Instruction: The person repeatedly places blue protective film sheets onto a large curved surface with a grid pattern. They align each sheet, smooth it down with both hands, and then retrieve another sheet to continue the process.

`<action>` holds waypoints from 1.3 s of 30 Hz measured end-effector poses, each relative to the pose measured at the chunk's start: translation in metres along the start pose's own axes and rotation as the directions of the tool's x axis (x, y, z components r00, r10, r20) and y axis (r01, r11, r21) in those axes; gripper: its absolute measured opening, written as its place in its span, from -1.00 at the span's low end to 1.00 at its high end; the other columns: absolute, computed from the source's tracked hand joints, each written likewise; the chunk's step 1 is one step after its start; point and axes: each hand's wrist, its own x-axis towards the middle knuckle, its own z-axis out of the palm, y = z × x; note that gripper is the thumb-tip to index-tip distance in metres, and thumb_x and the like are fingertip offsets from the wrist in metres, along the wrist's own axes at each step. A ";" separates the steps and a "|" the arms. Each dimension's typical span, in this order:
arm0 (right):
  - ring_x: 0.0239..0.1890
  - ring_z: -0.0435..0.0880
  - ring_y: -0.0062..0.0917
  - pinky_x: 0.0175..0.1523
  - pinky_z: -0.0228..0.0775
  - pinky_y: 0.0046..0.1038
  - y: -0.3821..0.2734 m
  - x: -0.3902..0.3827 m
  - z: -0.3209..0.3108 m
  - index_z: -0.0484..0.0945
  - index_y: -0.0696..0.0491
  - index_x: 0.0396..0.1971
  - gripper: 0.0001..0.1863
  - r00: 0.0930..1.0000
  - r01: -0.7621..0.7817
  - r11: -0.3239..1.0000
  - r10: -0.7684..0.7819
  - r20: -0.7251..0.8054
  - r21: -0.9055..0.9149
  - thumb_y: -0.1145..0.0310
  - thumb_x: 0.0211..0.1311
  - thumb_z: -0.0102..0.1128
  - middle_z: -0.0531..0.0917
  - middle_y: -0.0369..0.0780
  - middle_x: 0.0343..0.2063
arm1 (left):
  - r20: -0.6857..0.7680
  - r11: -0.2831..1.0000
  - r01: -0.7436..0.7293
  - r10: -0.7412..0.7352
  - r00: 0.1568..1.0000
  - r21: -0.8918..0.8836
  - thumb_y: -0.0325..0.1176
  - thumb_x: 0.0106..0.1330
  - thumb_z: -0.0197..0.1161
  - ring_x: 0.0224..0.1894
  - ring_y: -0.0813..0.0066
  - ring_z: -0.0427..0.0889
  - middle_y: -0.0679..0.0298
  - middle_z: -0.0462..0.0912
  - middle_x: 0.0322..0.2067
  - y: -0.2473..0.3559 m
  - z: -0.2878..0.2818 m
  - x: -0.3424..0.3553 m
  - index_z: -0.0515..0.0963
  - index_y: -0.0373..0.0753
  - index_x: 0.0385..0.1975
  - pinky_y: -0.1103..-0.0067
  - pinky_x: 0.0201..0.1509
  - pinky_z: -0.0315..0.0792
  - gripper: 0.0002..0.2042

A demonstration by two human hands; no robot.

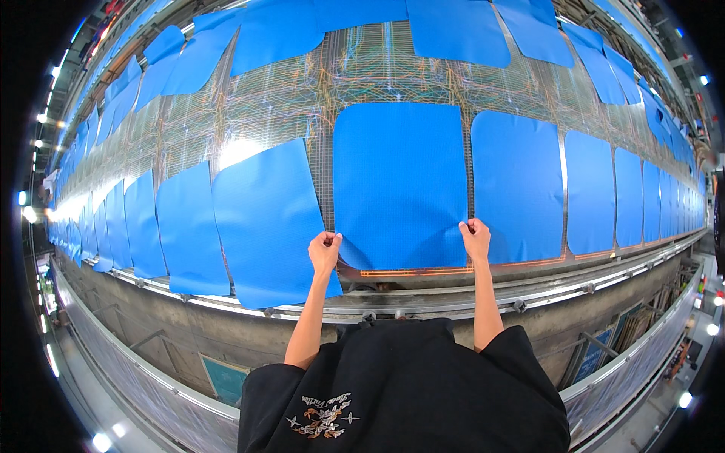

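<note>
A blue rectangular sheet [399,181] lies flat on the wire mesh bed [279,98] straight ahead of me. My left hand [325,248] pinches its near left corner, and my right hand [476,235] pinches its near right corner. Both fists are closed on the sheet's lower edge, which sits just above the bed's front rail. To the left a second blue sheet [268,219] lies slightly skewed, its lower corner hanging over the rail beside my left hand. To the right another blue sheet [518,185] lies flat, close to my right hand.
Rows of several blue sheets cover the long mesh bed to both sides and along its far edge [453,26]. A metal rail [423,294] and a grey machine frame [189,332] run in front of me. A walkway with lamps lies below.
</note>
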 end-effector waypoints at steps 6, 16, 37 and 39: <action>-0.57 0.46 -0.66 -0.42 0.32 -0.43 -0.005 -0.001 0.000 0.62 0.19 -0.43 -0.70 1.000 0.015 1.000 -0.015 -0.006 -0.023 0.24 0.27 0.42 0.56 -0.30 -0.66 | 0.002 1.000 -0.021 0.021 1.000 0.008 -0.25 0.27 0.48 -0.50 0.54 0.64 0.24 0.72 -0.55 -0.001 -0.001 0.000 0.71 -0.37 -0.39 0.50 -0.33 0.51 -0.75; -0.56 0.49 -0.56 -0.37 0.38 -0.35 0.002 0.001 0.002 0.58 0.19 -0.47 -0.72 1.000 0.003 0.999 -0.003 0.005 -0.036 0.29 0.27 0.39 0.58 -0.23 -0.64 | 0.004 0.999 -0.018 0.018 1.000 0.037 -0.26 0.27 0.48 -0.49 0.52 0.65 0.23 0.73 -0.53 0.000 -0.001 0.001 0.71 -0.37 -0.37 0.49 -0.31 0.52 -0.75; -0.48 0.59 -0.59 -0.33 0.43 -0.40 -0.004 -0.012 -0.016 0.67 0.24 -0.36 -0.55 1.000 0.000 1.000 0.001 0.023 -0.029 0.08 0.23 0.52 0.71 -0.19 -0.54 | -0.027 1.000 -0.028 0.028 0.999 -0.006 -0.14 0.25 0.49 -0.36 0.28 0.79 0.07 0.80 -0.41 0.018 -0.008 -0.011 0.76 -0.33 -0.28 0.40 -0.23 0.58 -0.68; -0.46 0.60 -0.63 -0.32 0.43 -0.44 0.008 -0.022 -0.018 0.68 0.25 -0.35 -0.53 0.999 -0.022 1.000 0.021 0.046 0.001 0.07 0.22 0.54 0.73 -0.22 -0.52 | -0.055 1.000 0.000 0.001 0.998 0.006 -0.14 0.24 0.49 -0.34 0.25 0.81 0.06 0.81 -0.40 0.014 -0.011 -0.020 0.77 -0.32 -0.27 0.40 -0.22 0.59 -0.68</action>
